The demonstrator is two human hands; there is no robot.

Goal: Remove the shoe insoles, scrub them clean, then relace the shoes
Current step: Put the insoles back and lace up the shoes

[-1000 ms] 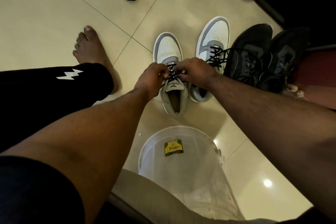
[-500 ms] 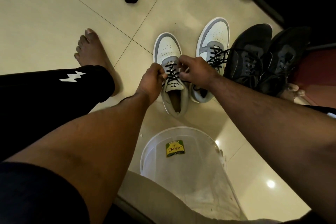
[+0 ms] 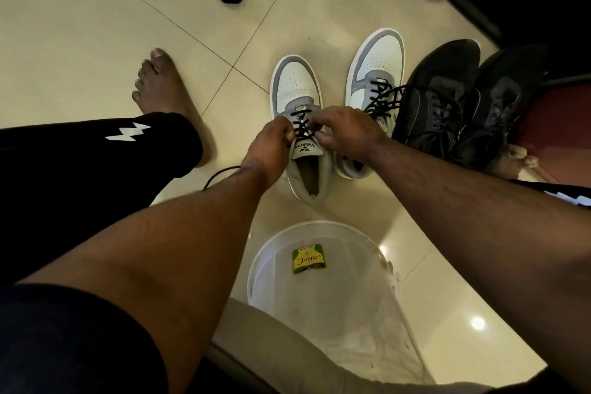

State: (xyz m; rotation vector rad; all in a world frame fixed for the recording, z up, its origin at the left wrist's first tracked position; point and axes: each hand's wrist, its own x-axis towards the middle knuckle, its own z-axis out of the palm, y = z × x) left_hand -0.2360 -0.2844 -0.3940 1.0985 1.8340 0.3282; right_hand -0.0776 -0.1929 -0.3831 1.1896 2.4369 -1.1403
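Relacing is the step we judge to be in hand. Our left hand [image 3: 271, 145] and right hand [image 3: 345, 134] meet over the near white and grey sneaker [image 3: 295, 96], which stands on the tiled floor [image 3: 96, 25] just beyond the clear bucket [image 3: 319, 297]. Both hands have their fingers curled in a narrow pinch on the black lace [image 3: 302, 125], one on either side of the tongue, where a few crossings already run up the eyelets. A loose end of lace [image 3: 220, 174] trails out below our left wrist. The second white sneaker [image 3: 377, 67] stands just beside the first, its own lace threaded but slack. Two black shoes [image 3: 463, 99] sit to its right, touching each other.

We cannot tell whether an insole lies inside the open shoe; its inside is dim.

Next, we think, each end has to be fed through the following pair of eyelets and drawn even, with the tongue kept flat beneath. The free tail should be pulled through so that it does not snag.
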